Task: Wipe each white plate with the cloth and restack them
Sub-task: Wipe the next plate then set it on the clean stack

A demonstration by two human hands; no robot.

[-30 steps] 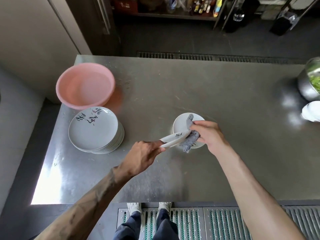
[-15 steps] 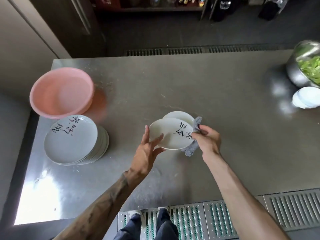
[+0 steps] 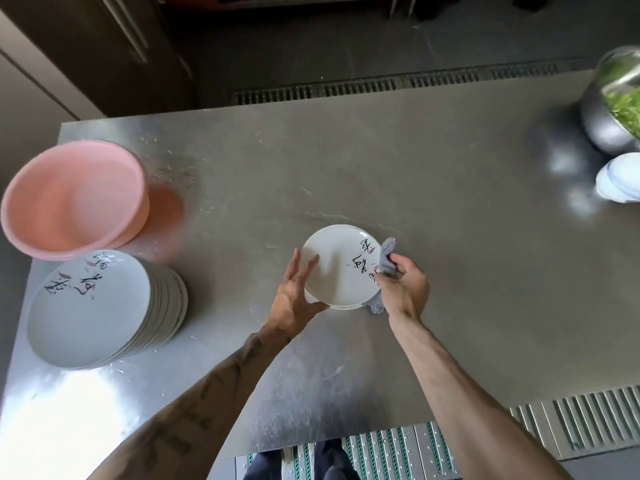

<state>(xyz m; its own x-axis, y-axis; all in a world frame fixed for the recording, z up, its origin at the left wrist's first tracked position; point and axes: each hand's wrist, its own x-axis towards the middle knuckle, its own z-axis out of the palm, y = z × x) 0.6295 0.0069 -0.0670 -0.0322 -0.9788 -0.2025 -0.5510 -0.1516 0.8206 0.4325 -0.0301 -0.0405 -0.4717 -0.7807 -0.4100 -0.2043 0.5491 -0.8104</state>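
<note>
While the left hand (image 3: 294, 296) lay spread with straight fingers against the near-left rim of a white plate (image 3: 337, 268), the right hand (image 3: 403, 289) pinched a bunched grey cloth (image 3: 386, 258) at that plate's right edge, beside its black lettering. This plate sat face up over a lower plate (image 3: 346, 307) near the middle of the desk (image 3: 467, 271); whether it had fully settled there could not be told. Well apart to the left stood a tall stack (image 3: 100, 306) of like plates, with a pink basin (image 3: 72, 199) just behind it and a steel bowl (image 3: 609, 109) of greens at the far right corner. The step in hand seemed to be setting a wiped plate onto the new pile. The next move would likely call for freeing the cloth from the rim, then reaching the left hand across to lift the top plate off the tall stack.
</note>
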